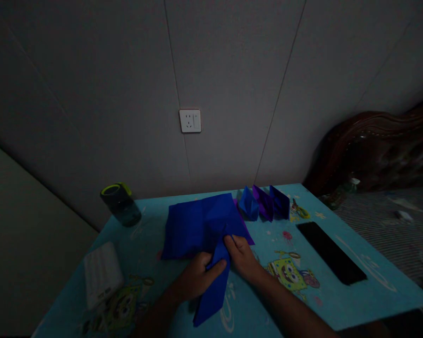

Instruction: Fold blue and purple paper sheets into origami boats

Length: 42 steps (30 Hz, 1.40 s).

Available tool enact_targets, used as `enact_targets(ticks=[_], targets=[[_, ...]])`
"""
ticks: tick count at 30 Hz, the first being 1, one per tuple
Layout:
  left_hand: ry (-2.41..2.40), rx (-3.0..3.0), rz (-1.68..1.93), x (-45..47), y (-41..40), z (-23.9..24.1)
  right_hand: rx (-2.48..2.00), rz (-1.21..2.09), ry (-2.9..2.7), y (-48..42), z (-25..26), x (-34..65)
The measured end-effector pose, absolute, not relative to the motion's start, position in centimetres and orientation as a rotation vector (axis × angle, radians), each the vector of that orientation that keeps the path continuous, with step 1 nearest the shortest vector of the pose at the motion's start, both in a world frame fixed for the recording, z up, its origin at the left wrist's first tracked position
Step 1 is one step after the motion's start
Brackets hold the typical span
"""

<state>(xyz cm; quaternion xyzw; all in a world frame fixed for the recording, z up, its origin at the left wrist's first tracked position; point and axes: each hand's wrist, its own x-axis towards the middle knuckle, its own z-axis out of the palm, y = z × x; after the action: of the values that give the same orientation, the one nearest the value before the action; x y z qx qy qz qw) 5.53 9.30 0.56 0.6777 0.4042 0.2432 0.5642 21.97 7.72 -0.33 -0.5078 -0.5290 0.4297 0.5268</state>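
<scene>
A folded strip of dark blue paper (214, 298) slants up from the table's near side, between my two hands. My left hand (202, 277) grips its middle, thumb and fingers closed on it. Higher up, my right hand (242, 256) pinches the paper's upper right edge. Just behind lies a stack of blue paper sheets (188, 225), with a purple sheet (247, 233) showing under its right side. Right of the stack stand folded paper pieces: a lighter blue one (248, 206), a purple one (263, 204) and a dark blue one (279, 203).
The table wears a turquoise cartoon-print cloth (268, 305). A dark bottle with a yellow-green rim (125, 206) stands back left, and a white box-shaped device (103, 274) lies nearer. A long black flat object (329, 251) lies right. Behind is a wall with a socket (190, 121).
</scene>
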Motion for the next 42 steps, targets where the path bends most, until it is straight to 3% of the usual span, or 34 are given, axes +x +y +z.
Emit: enact_targets(ticks=[13,25,34,42], targets=[[0.730,1.714,0.377,5.4,9.1,1.0,-1.215,1.013,-1.139,7.6,-0.1,22.6],[0.611,1.056,0.345,4.5,9.1,1.8,-1.262,0.983,-0.905,8.7,-1.0,23.1],[0.943,1.425,0.912,5.6,10.5,0.6,-1.243,0.769,-1.338,8.0,-0.5,22.2],[1.073,1.460,0.932,5.8,10.5,0.0,-1.291,0.752,-1.576,7.5,-0.5,21.5]])
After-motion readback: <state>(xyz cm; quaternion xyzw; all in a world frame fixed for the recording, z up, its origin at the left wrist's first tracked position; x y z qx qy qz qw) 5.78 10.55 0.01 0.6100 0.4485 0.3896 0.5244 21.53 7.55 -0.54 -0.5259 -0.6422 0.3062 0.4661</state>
